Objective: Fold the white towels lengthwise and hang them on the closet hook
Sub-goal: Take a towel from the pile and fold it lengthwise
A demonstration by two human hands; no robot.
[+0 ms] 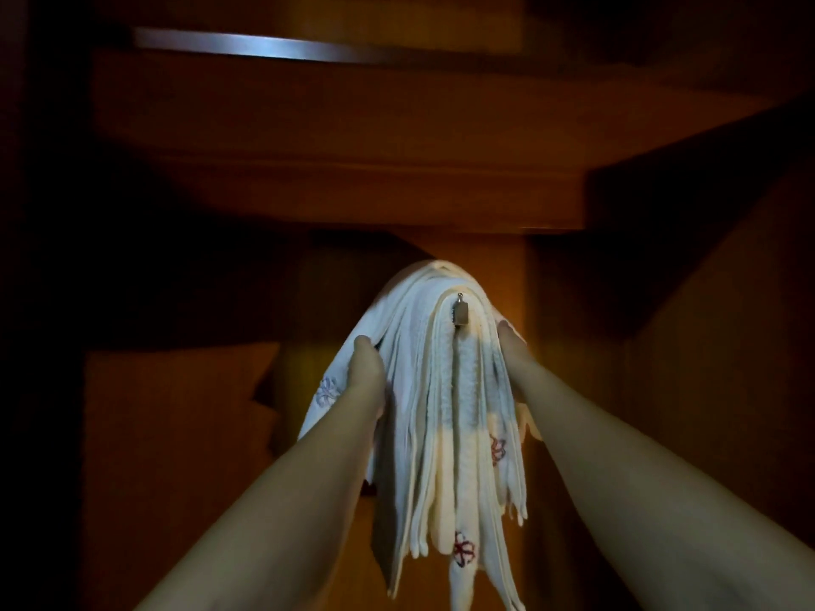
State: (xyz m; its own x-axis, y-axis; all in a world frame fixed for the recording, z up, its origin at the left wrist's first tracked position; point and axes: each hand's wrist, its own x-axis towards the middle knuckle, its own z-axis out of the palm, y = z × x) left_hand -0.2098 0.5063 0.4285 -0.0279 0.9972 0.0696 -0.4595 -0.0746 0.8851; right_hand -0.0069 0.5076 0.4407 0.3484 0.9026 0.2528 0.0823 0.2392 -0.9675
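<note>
The scene is dimly lit in a warm orange cast. Most light is caught by the stack of folded white cloth towels (445,390), while the brown wooden closet walls (688,346) are lost in deep shadow at the edges. A pale glare is seen on the brushed metal rail (247,48). Fine detail is softened throughout, and lines are bent by wide-angle distortion.

Hook (458,311) mostly buried under towels (441,412), only tip exposed. Fingers of both hands hidden behind cloth. Forearms cropped at bottom edge. Closet corners lost in dark.

one stack of white towels (445,412), towel count unclear, one hook (459,311), two hands (366,368)
</note>
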